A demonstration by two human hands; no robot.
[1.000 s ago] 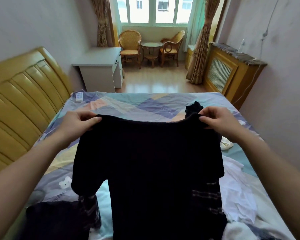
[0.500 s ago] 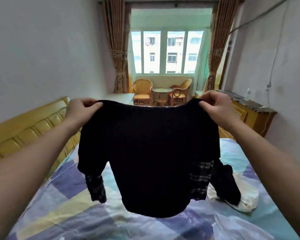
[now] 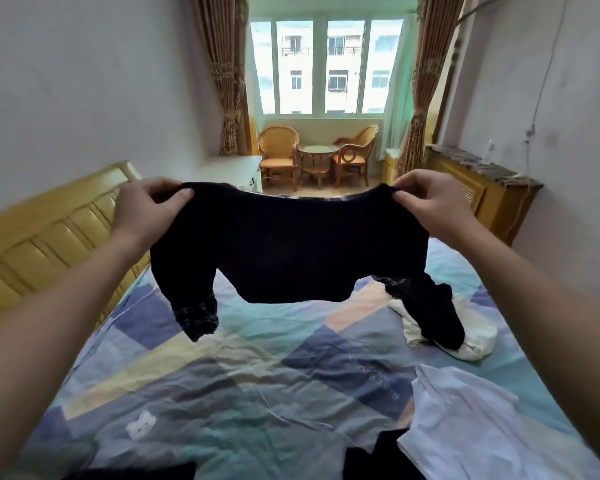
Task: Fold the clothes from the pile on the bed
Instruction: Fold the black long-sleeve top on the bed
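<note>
Held up over the bed [image 3: 257, 358]: a dark top [image 3: 291, 247], spread wide between both hands and clear of the patchwork bedcover along its lower hem. Left hand [image 3: 146, 209] clenched on the left shoulder of the garment, thumb laid across the front of the cloth, fingers curled behind it. Right hand [image 3: 426, 202] likewise pinching the right shoulder, thumb on the near side. Neckline sagging in a shallow curve between the two grips. Left sleeve hanging free, ending in a checked cuff; right sleeve trailing down and resting on a cream garment [image 3: 475, 337] heaped on the right side of the bed.

Lying nearer on the right of the bedcover: a crumpled white garment [image 3: 471, 431]. Just beside it at the bottom edge of the view: dark clothing [image 3: 368, 459], partly cut off, kind not discernible.

Running along the left of the bed: a yellow padded headboard [image 3: 49, 240]. Standing against the right wall: a wooden cabinet [image 3: 489, 199] with a slatted front, its inside hidden, a small bottle on top. Placed under the window at the far end: two wicker chairs [image 3: 279, 154] with a small round table [image 3: 317, 155] between them.
</note>
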